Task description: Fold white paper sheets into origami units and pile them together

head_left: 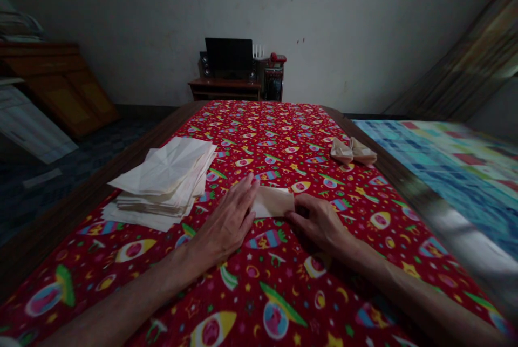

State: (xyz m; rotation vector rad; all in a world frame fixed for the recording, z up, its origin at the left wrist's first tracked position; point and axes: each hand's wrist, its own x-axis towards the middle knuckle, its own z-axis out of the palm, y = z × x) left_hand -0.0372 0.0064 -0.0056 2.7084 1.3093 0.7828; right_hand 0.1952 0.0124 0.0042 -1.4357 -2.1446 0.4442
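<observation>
A small folded sheet of paper (272,202), pale cream, lies on the red patterned cloth (275,260) in front of me. My left hand (232,212) rests flat with its fingers stretched out over the paper's left end. At the opposite end, my right hand (318,218) pinches the paper's edge between thumb and curled fingers. To the left of my left hand is a stack of creased paper sheets (170,169), loosely piled. Two folded paper pieces (353,150) stand side by side near the cloth's right edge.
A dark wooden table rim (121,161) borders the cloth. Past the far end stand a low brown desk (224,85), a black monitor (229,54) and a red telephone (278,58). A bed with a colourful checked cover (437,163) lies right; a wooden cabinet (60,85) stands left.
</observation>
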